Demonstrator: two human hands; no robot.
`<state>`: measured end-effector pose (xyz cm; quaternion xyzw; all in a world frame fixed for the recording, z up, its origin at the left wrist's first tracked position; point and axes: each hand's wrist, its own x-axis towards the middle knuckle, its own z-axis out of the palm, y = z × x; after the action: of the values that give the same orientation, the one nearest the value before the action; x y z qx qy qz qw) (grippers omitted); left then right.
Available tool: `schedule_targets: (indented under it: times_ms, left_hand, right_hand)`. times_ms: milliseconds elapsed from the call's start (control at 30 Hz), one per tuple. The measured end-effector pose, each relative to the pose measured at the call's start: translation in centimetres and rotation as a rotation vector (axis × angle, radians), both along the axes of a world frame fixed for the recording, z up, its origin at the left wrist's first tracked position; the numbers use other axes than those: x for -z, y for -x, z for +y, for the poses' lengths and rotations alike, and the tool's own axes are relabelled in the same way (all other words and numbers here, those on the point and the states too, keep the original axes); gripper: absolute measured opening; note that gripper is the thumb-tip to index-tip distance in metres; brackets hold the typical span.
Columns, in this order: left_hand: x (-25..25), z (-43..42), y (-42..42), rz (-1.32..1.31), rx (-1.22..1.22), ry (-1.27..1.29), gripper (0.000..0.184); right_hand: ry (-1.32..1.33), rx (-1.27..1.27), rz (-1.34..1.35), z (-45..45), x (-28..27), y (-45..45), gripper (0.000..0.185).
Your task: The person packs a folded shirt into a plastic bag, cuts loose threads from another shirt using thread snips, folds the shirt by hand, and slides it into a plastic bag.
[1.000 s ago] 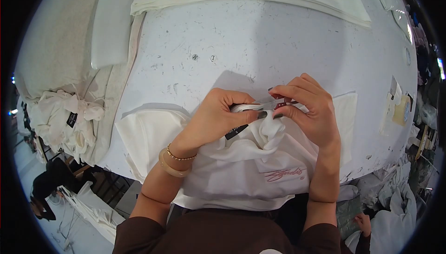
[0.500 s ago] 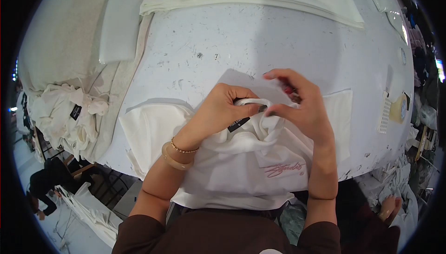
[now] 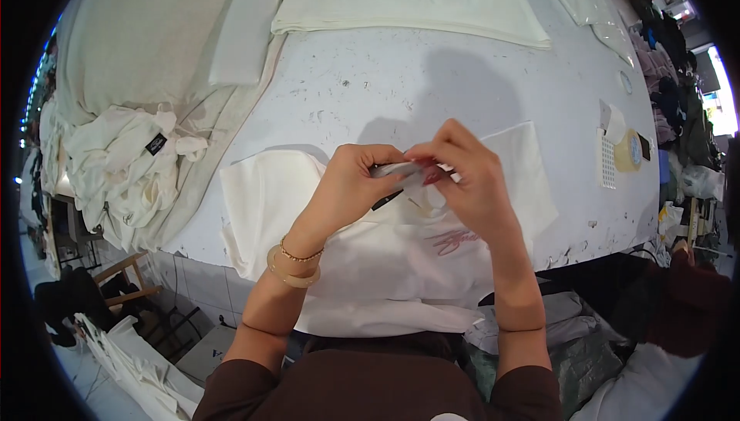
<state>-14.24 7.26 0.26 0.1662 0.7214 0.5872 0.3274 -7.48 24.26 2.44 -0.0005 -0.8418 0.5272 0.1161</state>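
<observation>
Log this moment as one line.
left hand: pinching white shirt near black label | right hand: holding small red tool | shirt: over table edge, red lettering showing

You have a white garment [image 3: 370,271] spread out, its collar gathered and raised beside a partly hidden black label [image 3: 385,201]. Pink script [image 3: 453,242] lies nearer you, right of the label; your blurred red-handled tool [image 3: 432,176] is held just right of it.

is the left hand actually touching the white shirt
Touching: the head view shows the left hand pinching the white shirt beside its black label.
</observation>
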Motion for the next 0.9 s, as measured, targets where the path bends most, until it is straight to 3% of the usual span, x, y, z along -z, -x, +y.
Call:
schedule_targets:
  times_ms: [67,133,233,300,333,633,767,900]
  left_hand:
    - [0.5,-0.3,-0.5,0.055,0.022,-0.086,0.014]
    - [0.9,-0.4,-0.9,0.110,0.045,-0.169,0.013]
    - [0.3,-0.7,-1.4,-0.085,0.015,-0.193,0.011]
    - [-0.4,-1.1,-1.8,-0.115,0.022,-0.180,0.013]
    - [-0.5,-1.2,-2.1,-0.111,0.020,-0.182,0.013]
    - [-1.4,-1.6,-2.8,-0.048,0.000,-0.228,0.010]
    - [-2.1,-1.7,-2.9,-0.008,0.018,-0.238,0.008]
    - [-1.9,-1.4,-2.9,0.017,0.005,-0.247,0.006]
  right_hand:
    - [-0.438,-0.053,0.208,-0.7,-0.3,-0.5,0.016]
    - [-0.564,-0.034,0.273,-1.5,-1.0,-0.9,0.018]
    - [-0.531,-0.005,0.212,-1.9,-0.2,-1.2,0.018]
    - [0.094,0.104,0.135,-1.6,1.1,-1.2,0.013]
    - [0.261,0.175,-0.005,-1.4,-0.1,-1.6,0.006]
    - [-0.041,0.062,-0.085,0.1,-4.0,-5.6,0.020]
    - [-0.025,0.065,-0.124,0.8,-4.4,-5.8,0.018]
    - [-0.104,0.072,0.063,0.5,-3.3,-5.3,0.016]
